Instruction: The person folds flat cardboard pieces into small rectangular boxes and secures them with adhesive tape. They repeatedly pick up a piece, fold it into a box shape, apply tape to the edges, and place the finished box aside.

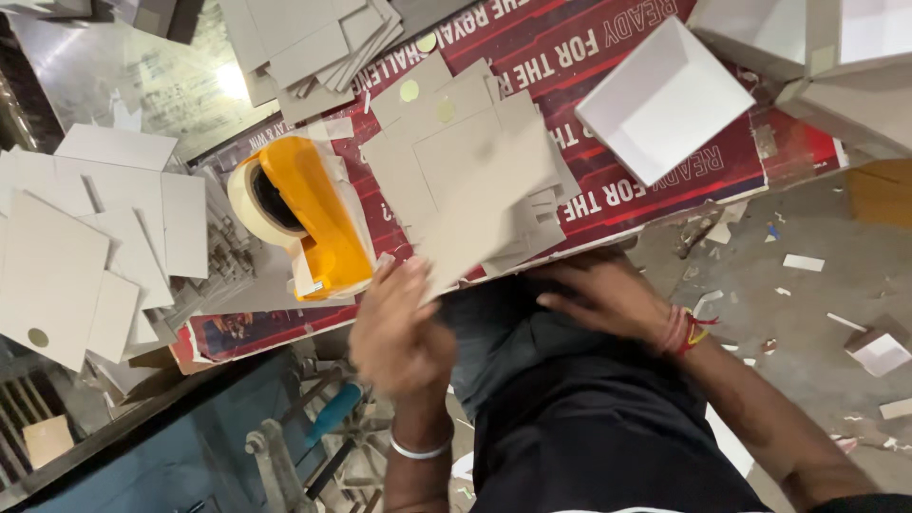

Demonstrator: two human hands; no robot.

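Red printed sheeting covers the worktable, with a loose heap of grey cardboard blanks spread across it. One grey cardboard panel lies tilted over that heap — the left hand grips its near corner, fingers curled closed. Just beside it stands an orange tape dispenser. Right hand rests at the table edge, fingers bent — whether it holds anything, I cannot tell.

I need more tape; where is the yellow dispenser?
Head view, left of centre: the yellow tape dispenser sits on the red board, just above the left hand.
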